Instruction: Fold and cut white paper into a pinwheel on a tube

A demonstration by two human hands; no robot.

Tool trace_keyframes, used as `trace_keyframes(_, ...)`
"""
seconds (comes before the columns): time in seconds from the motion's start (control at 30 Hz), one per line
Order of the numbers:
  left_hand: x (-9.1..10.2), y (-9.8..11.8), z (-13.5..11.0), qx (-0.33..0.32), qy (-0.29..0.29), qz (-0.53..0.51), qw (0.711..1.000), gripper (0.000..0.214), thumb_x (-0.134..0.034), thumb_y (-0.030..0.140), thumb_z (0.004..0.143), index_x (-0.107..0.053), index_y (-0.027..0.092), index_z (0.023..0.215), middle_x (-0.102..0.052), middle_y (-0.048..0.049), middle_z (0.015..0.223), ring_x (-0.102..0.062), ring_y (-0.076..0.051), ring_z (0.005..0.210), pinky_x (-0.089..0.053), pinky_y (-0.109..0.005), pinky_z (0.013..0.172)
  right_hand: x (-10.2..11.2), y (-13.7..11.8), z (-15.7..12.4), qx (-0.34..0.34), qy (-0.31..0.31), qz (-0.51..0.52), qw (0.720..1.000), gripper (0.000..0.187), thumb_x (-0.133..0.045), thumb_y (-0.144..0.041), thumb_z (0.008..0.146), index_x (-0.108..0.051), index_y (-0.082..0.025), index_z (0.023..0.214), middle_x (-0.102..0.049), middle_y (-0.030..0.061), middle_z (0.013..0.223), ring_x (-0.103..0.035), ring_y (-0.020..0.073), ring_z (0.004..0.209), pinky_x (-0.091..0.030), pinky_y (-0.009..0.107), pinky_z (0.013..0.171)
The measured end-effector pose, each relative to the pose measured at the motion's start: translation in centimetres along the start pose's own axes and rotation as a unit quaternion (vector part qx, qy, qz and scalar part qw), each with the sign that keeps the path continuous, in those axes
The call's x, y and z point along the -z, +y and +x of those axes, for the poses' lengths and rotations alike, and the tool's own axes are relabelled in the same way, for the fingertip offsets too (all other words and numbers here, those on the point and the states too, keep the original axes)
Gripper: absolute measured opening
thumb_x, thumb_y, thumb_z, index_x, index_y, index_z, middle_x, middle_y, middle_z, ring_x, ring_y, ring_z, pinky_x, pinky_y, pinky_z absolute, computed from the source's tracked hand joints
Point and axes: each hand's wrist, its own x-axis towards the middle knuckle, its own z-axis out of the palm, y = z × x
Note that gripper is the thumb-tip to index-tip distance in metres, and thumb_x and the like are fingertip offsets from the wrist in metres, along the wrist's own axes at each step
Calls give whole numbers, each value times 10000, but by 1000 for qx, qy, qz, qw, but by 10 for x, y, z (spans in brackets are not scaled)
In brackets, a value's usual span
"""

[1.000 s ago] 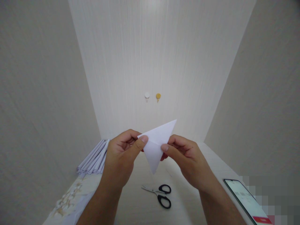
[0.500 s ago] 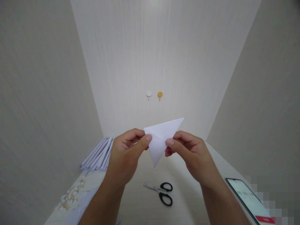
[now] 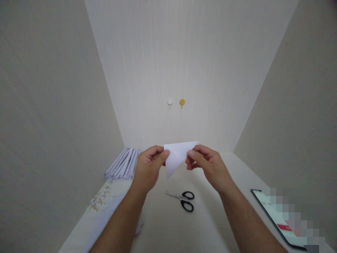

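Between my two hands I hold up a white folded paper triangle (image 3: 176, 156), its long point hanging downward. My left hand (image 3: 150, 167) pinches its left edge, thumb in front and fingers behind. At the right edge my right hand (image 3: 209, 165) grips it the same way, fingers partly curled under. On the table below lies a pair of scissors (image 3: 184, 201) with black handles, blades slightly apart and pointing left. Neither hand touches the scissors. The parts of the fingers behind the paper are hidden.
A pile of rolled white paper (image 3: 123, 163) lies at the back left. White sheets (image 3: 105, 216) rest partly under my left forearm, beside a floral pattern (image 3: 101, 198). A phone (image 3: 276, 218) lies at the right. Two hooks, white (image 3: 170, 102) and yellow (image 3: 182, 102), are on the back wall.
The paper triangle has turned slightly, so its upper edge is closer to level. The view has shifted, and the table things appear higher. Both hands still hold the paper.
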Motion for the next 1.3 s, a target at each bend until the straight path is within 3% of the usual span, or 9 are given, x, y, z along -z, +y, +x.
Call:
trace_keyframes(0.2, 2, -64, -21, 149, 7, -20, 989, 245, -770, 373, 667, -634, 169, 667, -598, 22, 643, -544, -110, 623, -479, -199, 539, 17, 65, -15, -108, 83, 15, 990, 301, -798, -451, 691, -677, -176, 669, -673, -2, 609, -598, 117, 502, -525, 256, 524)
trace_keyframes(0.33, -8, -108, -25, 181, 5, -14, 983, 268, -730, 409, 648, -602, 174, 658, -570, 22, 618, -537, -127, 590, -487, -234, 510, 27, 105, -16, -152, 104, 20, 983, 267, -759, -422, 673, -646, -182, 641, -664, 2, 588, -591, 125, 475, -504, 255, 464)
trace_keyframes(0.47, -9, -135, -25, 187, -13, 2, 982, 288, -735, 433, 626, -614, 174, 663, -585, 18, 623, -553, -138, 604, -499, -253, 543, 31, 128, -16, -175, 99, 18, 979, 210, -755, -371, 650, -690, -175, 690, -661, 4, 550, -598, 137, 458, -502, 262, 459)
trace_keyframes(0.67, -2, -145, -28, 179, -55, 38, 982, 296, -725, 456, 680, -677, 174, 752, -632, 15, 629, -555, -132, 571, -459, -247, 546, 30, 141, -18, -164, 104, 16, 981, 244, -796, -399, 638, -704, -178, 685, -676, 0, 561, -597, 123, 461, -489, 251, 481)
trace_keyframes(0.8, -2, -145, -31, 183, -98, 80, 975, 262, -750, 403, 688, -700, 147, 665, -670, -35, 603, -553, -140, 527, -429, -257, 514, 29, 145, -19, -149, 108, 21, 983, 279, -805, -441, 653, -716, -190, 735, -696, -3, 609, -610, 122, 493, -509, 256, 512)
trace_keyframes(1.0, -3, -146, -34, 172, -104, 96, 975, 222, -703, 380, 734, -702, 159, 714, -676, -22, 632, -557, -132, 541, -437, -255, 535, 26, 147, -23, -151, 83, 20, 985, 330, -863, -444, 602, -678, -170, 598, -717, 33, 637, -609, 129, 505, -520, 263, 509)
trace_keyframes(1.3, -4, -148, -37, 168, -103, 112, 974, 238, -696, 359, 738, -631, 175, 602, -655, -22, 559, -545, -134, 495, -393, -255, 520, 31, 145, -22, -132, 110, 17, 985, 342, -876, -457, 618, -680, -177, 614, -708, 33, 635, -608, 133, 534, -533, 280, 557)
